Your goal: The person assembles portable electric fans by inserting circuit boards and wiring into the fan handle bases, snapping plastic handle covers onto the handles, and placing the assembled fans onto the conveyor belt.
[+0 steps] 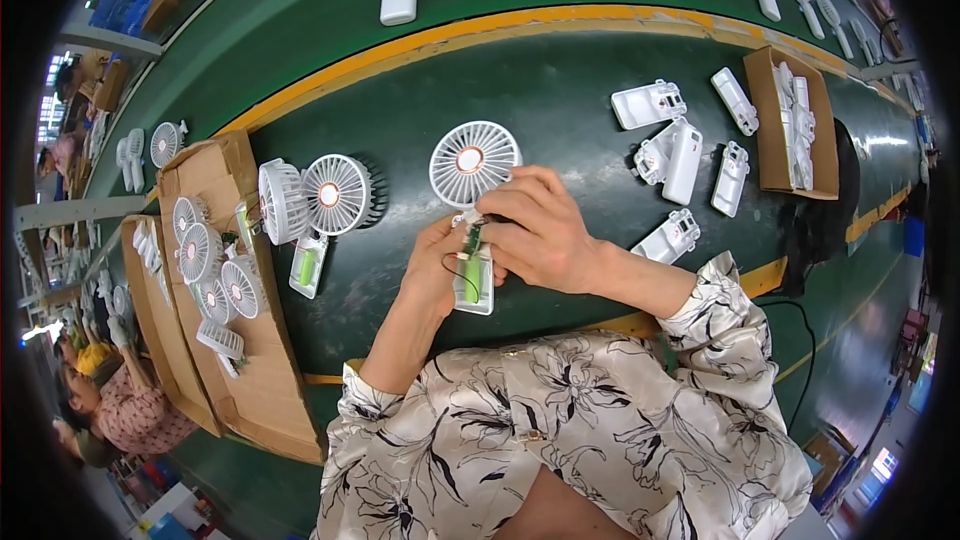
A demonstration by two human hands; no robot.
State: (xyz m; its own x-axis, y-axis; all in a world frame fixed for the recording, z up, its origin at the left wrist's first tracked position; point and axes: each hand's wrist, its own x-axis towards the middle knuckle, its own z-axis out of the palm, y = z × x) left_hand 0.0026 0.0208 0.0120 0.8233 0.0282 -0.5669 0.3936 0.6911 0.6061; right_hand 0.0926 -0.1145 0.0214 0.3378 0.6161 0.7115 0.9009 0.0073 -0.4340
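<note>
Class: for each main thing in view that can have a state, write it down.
Held fan: handle open
Green battery: lying in the handle
Circuit board: exposed, wires attached
Left hand: closed on the fan
Right hand: fingers bent, grip unclear
Left carton: open, holding fans
Neighbouring fan: handle open
Right carton: open, holding white casings

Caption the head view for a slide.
Left hand and right hand hold an opened white fan, green cylinder exposed, between a cardboard box of fans and white casings.

We see our handheld fan [474, 176] in smooth plastic | table [570, 90] smooth, softly glossy | carton [262, 395] of matt, rough-edged cardboard | our shirt [565, 395] of satiny cloth
</note>
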